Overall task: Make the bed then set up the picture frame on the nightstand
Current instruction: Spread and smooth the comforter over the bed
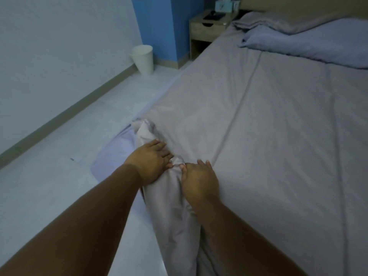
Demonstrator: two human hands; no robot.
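Note:
A grey sheet (268, 120) covers the bed, smooth across the middle and bunched into a loose fold (171, 192) at the near left corner. My left hand (151, 162) lies flat on that fold with fingers straight. My right hand (199, 180) presses on the fold just beside it, fingers mostly straight, thumb against a small ridge of cloth. A folded lilac duvet (310, 44) and a grey pillow (268, 20) lie at the head of the bed. The wooden nightstand (201, 30) stands at the far left of the bed; no picture frame can be made out on it.
A white waste bin (143, 58) stands on the pale tiled floor (59, 166) by the blue wall section. A teal tissue box (224, 6) and dark items sit on the nightstand top. Lilac cloth (117, 150) hangs off the bed corner onto the floor.

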